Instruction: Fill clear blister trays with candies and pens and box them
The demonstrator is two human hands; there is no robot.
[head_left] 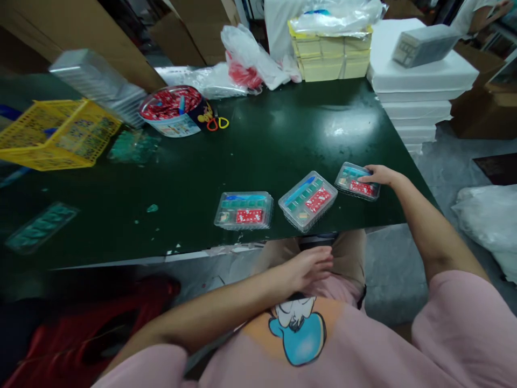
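Note:
Three clear plastic packs lie along the near edge of the dark green table (242, 145). My right hand (377, 174) rests on the rightmost pack (355, 183), fingers curled over its top. The middle pack (307, 200) and the left pack (244, 210) hold green tiles, a blue pen and a red card. My left hand (309, 267) hovers below the table edge, over my lap, fingers stretched out and holding nothing.
A yellow basket (56, 134) sits at the far left beside stacked clear trays (99, 83). A round tub of red items (172, 110), scissors (216, 123), plastic bags (250, 59), yellow paper stacks (333, 54) and white foam sheets (416, 86) line the back.

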